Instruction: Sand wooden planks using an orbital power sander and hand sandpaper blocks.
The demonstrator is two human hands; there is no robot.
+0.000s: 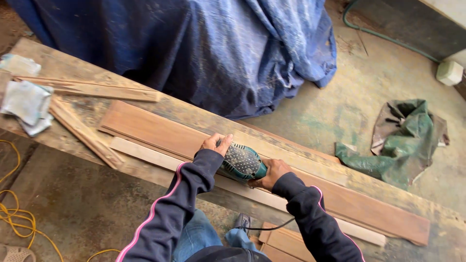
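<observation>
A: Head view. Grip?
B: Left hand (215, 143) and right hand (273, 173) both wrapped tight around the teal dust-speckled electric sander (242, 163).
A: Orientation?
B: Under them, the long reddish-brown wooden plank (160, 131) runs upper-left to lower-right along the worn workbench (58, 63).

Single view only, head-mounted, so no second view shares any of the scene. Looks steeply down and forward from above the person's own shoulders; dark sleeves enter from bottom centre. Close range: left hand (216, 143) and right hand (273, 172) sit near frame centre, about arm's reach out. The surface (63, 65) runs diagonally, upper left to lower right, tilting the horizon. Beyond it the view takes in the blue tarp (233, 48) at top and the floor (349, 106) at right. Near floor shows lower left.
</observation>
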